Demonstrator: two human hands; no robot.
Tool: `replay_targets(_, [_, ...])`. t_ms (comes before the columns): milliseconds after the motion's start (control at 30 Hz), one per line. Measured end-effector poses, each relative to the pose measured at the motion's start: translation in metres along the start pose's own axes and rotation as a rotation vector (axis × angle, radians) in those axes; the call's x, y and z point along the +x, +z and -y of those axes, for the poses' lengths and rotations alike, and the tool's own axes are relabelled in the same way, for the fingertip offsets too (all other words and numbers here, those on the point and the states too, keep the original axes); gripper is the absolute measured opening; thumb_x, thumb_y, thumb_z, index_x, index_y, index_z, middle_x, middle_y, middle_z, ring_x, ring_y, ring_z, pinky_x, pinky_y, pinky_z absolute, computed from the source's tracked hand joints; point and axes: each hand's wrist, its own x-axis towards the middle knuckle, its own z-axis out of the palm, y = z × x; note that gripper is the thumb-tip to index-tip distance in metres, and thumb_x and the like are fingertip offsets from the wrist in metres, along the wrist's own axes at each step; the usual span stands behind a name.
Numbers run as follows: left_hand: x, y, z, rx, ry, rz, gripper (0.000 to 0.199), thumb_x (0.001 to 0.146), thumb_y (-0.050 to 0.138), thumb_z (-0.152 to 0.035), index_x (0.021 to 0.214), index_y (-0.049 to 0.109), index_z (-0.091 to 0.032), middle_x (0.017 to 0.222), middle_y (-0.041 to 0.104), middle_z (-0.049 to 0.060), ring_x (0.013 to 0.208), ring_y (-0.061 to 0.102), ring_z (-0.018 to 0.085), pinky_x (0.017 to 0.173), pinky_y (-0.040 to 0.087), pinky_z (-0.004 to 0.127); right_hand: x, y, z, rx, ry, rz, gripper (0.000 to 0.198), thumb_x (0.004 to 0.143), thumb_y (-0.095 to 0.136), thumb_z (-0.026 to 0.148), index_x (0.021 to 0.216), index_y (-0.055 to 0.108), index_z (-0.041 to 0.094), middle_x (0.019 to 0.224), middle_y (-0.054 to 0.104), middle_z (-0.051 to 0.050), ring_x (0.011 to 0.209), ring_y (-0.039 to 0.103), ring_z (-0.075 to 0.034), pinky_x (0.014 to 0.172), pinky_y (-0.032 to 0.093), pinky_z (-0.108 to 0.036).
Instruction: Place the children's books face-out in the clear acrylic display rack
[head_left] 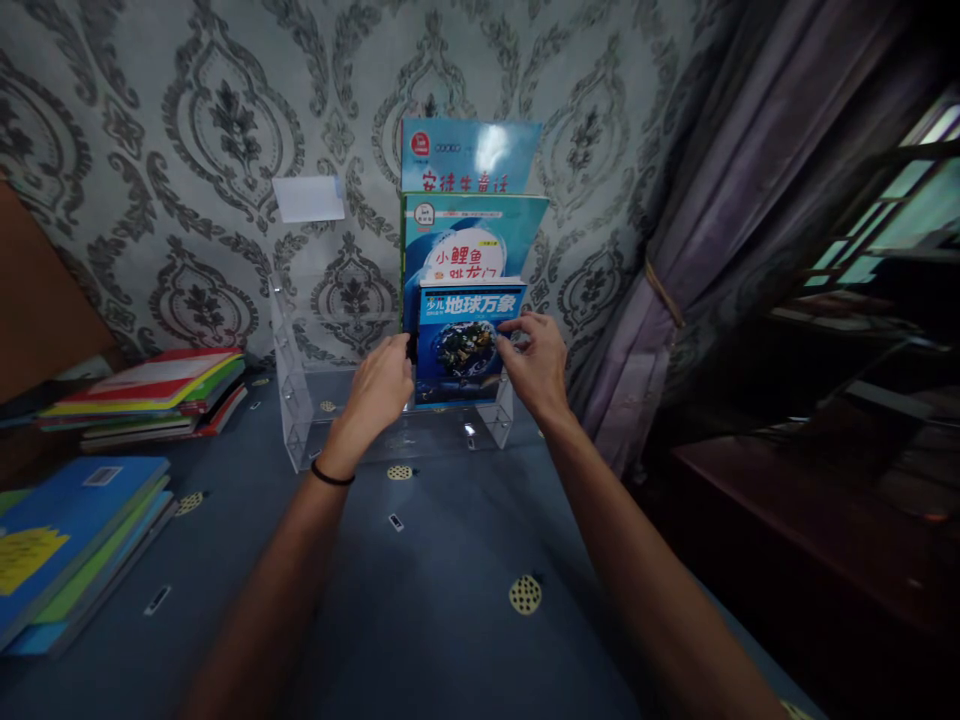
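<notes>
A small dark-blue book [459, 350] with a globe on its cover stands upright in a clear acrylic book rack [292, 400]. My right hand [537, 362] pinches its right edge between thumb and fingers. At the book's left side is my left hand [382, 380], fingers bent; their tips are partly hidden, and I cannot tell whether they grip it. Behind it stand a teal book [480, 225] with red lettering and a taller light-blue book [465, 155], both leaning back in the rack. A black band circles my left wrist.
Several books lie stacked at the left back [150, 385], and a stack topped by a blue book [97, 510] lies nearer. A white card [309, 199] tops the rack's left part. Patterned wall behind; tied purple curtain [637, 340] at right.
</notes>
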Motion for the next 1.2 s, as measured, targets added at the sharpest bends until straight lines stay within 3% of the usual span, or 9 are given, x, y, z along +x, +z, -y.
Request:
replay_targets(200, [-0.004, -0.003, -0.002, 0.027, -0.008, -0.018, 0.038, 0.094, 0.041, -0.008, 0.126, 0.06, -0.014, 0.124, 0.068, 0.014, 0.121, 0.061, 0.025, 0.108, 0.047, 0.042, 0.002, -0.005, 0.005, -0.002, 0.003, -0.025, 0.016, 0.079, 0.059, 0.023, 0.09, 0.071, 0.02, 0.118, 0.061, -0.016, 0.116, 0.059, -0.032, 0.081, 0.056, -0.044])
replay_targets(300, [-0.006, -0.002, -0.005, 0.016, -0.002, -0.001, 0.031, 0.095, 0.042, -0.01, 0.12, 0.061, -0.014, 0.121, 0.069, 0.014, 0.117, 0.063, 0.025, 0.104, 0.049, 0.041, 0.002, -0.005, 0.005, -0.003, 0.029, -0.026, 0.018, 0.077, 0.059, 0.023, 0.089, 0.072, 0.018, 0.116, 0.064, -0.016, 0.104, 0.063, -0.03, 0.08, 0.055, -0.044])
replay_targets(500, [-0.006, 0.002, -0.018, 0.123, -0.103, 0.066, 0.021, 0.1, 0.045, -0.021, 0.116, 0.059, -0.017, 0.112, 0.071, 0.015, 0.103, 0.069, 0.028, 0.089, 0.053, 0.04, 0.003, -0.006, 0.001, -0.03, 0.039, 0.064, 0.017, 0.075, 0.06, 0.025, 0.086, 0.072, 0.02, 0.092, 0.073, -0.008, 0.08, 0.064, -0.026, 0.084, 0.052, -0.046])
replay_targets(700, [-0.003, 0.005, -0.023, 0.247, -0.114, 0.094, 0.023, 0.101, 0.045, -0.023, 0.119, 0.056, -0.014, 0.102, 0.073, 0.017, 0.094, 0.072, 0.03, 0.082, 0.054, 0.041, 0.003, -0.006, -0.001, -0.067, 0.04, 0.068, 0.013, 0.075, 0.059, 0.025, 0.08, 0.071, 0.022, 0.09, 0.074, -0.007, 0.085, 0.066, -0.028, 0.082, 0.051, -0.045])
replay_targets(933, [0.005, 0.002, -0.018, 0.268, -0.088, 0.135, 0.028, 0.097, 0.055, -0.023, 0.124, 0.055, -0.014, 0.106, 0.073, 0.017, 0.099, 0.071, 0.032, 0.085, 0.054, 0.042, 0.004, -0.004, -0.006, -0.081, 0.041, 0.083, 0.012, 0.075, 0.059, 0.023, 0.078, 0.071, 0.022, 0.085, 0.073, -0.007, 0.084, 0.066, -0.027, 0.083, 0.052, -0.045])
replay_targets(1200, [0.009, 0.003, -0.01, 0.295, -0.024, 0.143, 0.028, 0.098, 0.053, -0.023, 0.125, 0.055, -0.015, 0.108, 0.073, 0.017, 0.103, 0.071, 0.033, 0.087, 0.053, 0.041, 0.004, -0.004, -0.005, -0.087, 0.058, 0.089, 0.014, 0.074, 0.058, 0.023, 0.077, 0.072, 0.02, 0.084, 0.073, -0.008, 0.082, 0.067, -0.028, 0.083, 0.052, -0.045])
